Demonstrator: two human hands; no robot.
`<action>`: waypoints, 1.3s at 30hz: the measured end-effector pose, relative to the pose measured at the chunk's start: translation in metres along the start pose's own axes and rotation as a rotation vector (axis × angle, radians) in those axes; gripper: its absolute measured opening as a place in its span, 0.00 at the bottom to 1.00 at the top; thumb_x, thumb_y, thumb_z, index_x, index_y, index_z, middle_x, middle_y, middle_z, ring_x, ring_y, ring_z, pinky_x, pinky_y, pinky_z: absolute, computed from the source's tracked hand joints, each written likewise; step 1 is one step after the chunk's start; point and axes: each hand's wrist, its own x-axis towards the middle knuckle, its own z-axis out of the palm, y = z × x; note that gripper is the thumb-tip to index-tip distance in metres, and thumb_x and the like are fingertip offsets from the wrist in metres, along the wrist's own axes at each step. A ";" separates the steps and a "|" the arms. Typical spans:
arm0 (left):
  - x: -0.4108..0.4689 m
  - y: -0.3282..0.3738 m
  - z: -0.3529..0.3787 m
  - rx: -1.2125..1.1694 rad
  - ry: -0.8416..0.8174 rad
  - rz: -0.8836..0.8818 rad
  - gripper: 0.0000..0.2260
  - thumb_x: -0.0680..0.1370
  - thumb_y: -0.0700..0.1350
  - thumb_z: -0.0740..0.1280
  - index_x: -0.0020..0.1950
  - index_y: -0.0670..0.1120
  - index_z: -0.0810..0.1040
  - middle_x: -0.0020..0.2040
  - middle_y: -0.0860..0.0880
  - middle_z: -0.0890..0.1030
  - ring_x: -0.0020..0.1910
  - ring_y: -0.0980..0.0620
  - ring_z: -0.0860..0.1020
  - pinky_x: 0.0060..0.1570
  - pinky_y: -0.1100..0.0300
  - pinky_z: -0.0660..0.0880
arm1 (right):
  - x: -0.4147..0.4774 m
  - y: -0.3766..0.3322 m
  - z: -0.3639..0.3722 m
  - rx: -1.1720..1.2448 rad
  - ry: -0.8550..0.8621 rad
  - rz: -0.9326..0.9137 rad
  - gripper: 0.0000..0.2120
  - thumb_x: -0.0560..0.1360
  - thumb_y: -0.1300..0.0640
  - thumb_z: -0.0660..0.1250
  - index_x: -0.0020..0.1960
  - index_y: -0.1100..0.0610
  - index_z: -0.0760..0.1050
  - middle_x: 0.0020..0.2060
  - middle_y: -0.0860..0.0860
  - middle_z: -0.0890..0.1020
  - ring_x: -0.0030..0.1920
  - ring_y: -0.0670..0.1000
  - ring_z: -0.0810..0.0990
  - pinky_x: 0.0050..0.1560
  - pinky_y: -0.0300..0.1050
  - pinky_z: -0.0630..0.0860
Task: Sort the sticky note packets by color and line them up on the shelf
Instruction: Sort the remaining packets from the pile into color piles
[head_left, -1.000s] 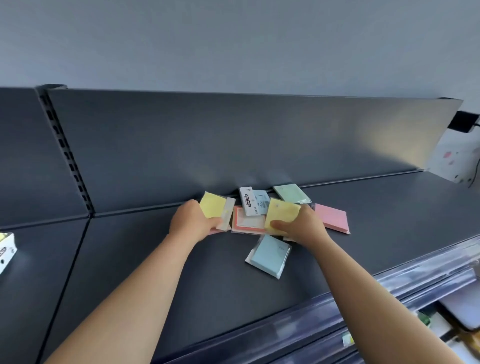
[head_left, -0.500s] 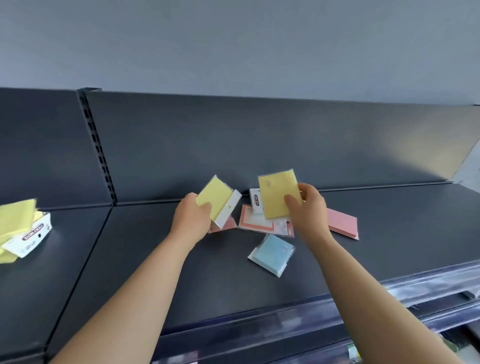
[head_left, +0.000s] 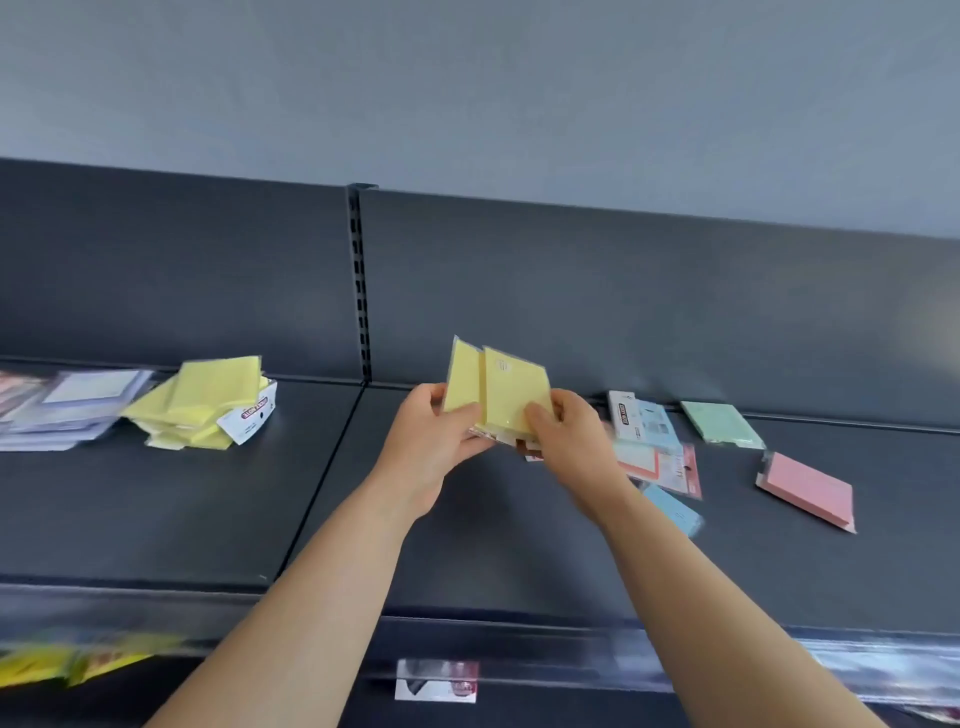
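Two flat yellow film-wrapped sticky note packets (head_left: 501, 387) are pinched by their lower edges in the left hand (head_left: 431, 441) and right hand (head_left: 569, 441) (light, probably slippery).

packet labels (head_left: 254, 411) blurred, nothing legible

1. Left of the slotted upright (head_left: 359, 291): a yellow packet pile (head_left: 202, 402) blocks the shelf's (head_left: 156, 519) back; the front is bare.
2. Just right: the left hand (head_left: 431, 441) and right hand (head_left: 566, 441), gripping yellow packets (head_left: 511, 389), hang over bare shelf.
3. Farther right: a blue packet (head_left: 652, 421), a green packet (head_left: 722, 423) and a pink packet (head_left: 808, 488) lie scattered.
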 end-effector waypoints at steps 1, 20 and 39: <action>-0.001 0.002 -0.008 -0.005 0.013 0.009 0.12 0.79 0.33 0.64 0.62 0.38 0.70 0.58 0.42 0.80 0.53 0.46 0.83 0.52 0.52 0.81 | -0.001 -0.005 0.010 0.015 -0.025 -0.005 0.13 0.74 0.53 0.59 0.52 0.59 0.74 0.42 0.52 0.82 0.40 0.51 0.82 0.41 0.48 0.79; 0.005 0.072 -0.233 0.947 0.384 0.267 0.08 0.76 0.54 0.68 0.49 0.51 0.76 0.46 0.54 0.80 0.45 0.53 0.78 0.46 0.52 0.76 | -0.011 -0.121 0.207 0.041 -0.251 -0.141 0.09 0.74 0.63 0.61 0.54 0.57 0.72 0.41 0.51 0.78 0.34 0.47 0.73 0.29 0.36 0.69; 0.035 0.073 -0.298 1.136 0.332 0.227 0.20 0.79 0.55 0.62 0.67 0.45 0.73 0.62 0.45 0.74 0.61 0.43 0.69 0.56 0.51 0.69 | -0.008 -0.141 0.284 -0.417 -0.136 -0.083 0.12 0.78 0.54 0.60 0.38 0.56 0.63 0.43 0.52 0.70 0.43 0.54 0.69 0.40 0.44 0.70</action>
